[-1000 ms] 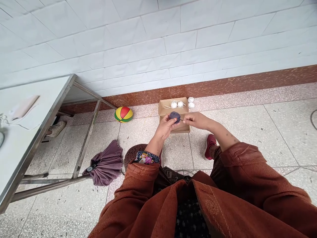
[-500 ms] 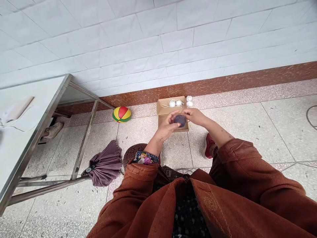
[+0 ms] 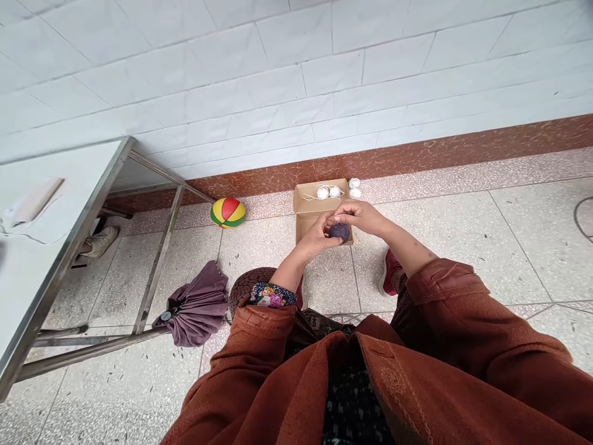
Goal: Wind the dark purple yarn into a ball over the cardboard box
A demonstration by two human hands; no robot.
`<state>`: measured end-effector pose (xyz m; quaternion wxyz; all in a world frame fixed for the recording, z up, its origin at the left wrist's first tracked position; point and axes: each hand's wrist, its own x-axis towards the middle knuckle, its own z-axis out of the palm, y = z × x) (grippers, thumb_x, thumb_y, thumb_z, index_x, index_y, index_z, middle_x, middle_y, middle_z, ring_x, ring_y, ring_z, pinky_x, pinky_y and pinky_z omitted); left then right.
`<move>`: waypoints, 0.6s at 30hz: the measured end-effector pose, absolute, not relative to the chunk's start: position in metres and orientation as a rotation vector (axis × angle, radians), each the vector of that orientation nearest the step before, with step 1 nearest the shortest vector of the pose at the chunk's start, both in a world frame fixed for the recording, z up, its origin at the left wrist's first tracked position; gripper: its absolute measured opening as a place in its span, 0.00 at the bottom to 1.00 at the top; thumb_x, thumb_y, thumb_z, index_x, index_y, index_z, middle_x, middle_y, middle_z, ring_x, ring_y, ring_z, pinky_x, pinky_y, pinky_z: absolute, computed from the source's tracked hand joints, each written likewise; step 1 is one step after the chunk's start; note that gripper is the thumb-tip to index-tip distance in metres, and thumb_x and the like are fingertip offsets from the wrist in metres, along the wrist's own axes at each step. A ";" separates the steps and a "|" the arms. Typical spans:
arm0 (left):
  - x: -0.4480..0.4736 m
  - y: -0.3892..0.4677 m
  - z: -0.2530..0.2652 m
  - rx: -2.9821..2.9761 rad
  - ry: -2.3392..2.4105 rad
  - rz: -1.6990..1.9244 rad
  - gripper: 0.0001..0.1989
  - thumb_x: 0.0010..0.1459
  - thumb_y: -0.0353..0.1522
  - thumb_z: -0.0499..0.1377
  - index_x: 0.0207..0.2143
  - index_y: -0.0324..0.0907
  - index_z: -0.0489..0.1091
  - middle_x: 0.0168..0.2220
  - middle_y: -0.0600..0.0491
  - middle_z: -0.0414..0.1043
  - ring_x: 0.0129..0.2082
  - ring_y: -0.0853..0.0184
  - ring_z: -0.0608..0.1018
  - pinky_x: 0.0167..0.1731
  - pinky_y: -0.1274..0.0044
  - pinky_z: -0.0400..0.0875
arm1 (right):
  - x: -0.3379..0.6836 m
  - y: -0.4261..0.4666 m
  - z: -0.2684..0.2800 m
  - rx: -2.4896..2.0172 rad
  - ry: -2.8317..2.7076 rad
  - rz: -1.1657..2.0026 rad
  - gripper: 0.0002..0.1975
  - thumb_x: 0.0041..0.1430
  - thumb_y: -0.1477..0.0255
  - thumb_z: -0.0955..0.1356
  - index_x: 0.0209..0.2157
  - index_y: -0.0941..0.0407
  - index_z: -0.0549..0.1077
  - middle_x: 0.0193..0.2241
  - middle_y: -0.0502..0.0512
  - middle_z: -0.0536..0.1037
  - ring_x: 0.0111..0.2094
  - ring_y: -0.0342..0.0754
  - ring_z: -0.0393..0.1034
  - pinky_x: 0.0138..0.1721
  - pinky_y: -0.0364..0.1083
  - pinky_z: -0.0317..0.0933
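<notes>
A dark purple ball of yarn [image 3: 340,232] rests in my left hand [image 3: 317,238], whose thumb lies along its near side and whose fingers curve behind it. Just above the ball, my right hand [image 3: 364,217] has its fingertips drawn together close to the left fingers. Any strand in that pinch is too fine to make out. Below both hands an open cardboard box [image 3: 304,224] stands on the floor. In its raised lid part lie two white yarn balls [image 3: 322,192] with loose strands. Two more white balls [image 3: 354,193] sit beside the box on the right.
A yellow, red and green ball [image 3: 228,212] is by the wall. To the left, a folded purple umbrella [image 3: 199,306] leans near a metal-framed table [image 3: 65,204]. A person's shoe [image 3: 102,242] shows under that table. A cable [image 3: 578,219] lies on the floor at far right.
The purple ball has turned and shifted slightly right and down in my left hand. My right hand has moved from the ball's right side to above it, slightly leftward.
</notes>
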<state>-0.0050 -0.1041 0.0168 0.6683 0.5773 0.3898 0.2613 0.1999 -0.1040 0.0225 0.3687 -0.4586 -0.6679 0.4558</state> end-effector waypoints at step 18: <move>-0.005 -0.098 0.017 1.115 1.148 0.728 0.22 0.42 0.33 0.70 0.42 0.39 0.75 0.38 0.52 0.75 0.37 0.67 0.74 0.40 0.74 0.68 | 0.200 -0.115 0.039 -1.104 -1.734 1.306 0.15 0.63 0.56 0.69 0.35 0.54 0.77 0.30 0.51 0.76 0.33 0.47 0.67 0.38 0.47 0.61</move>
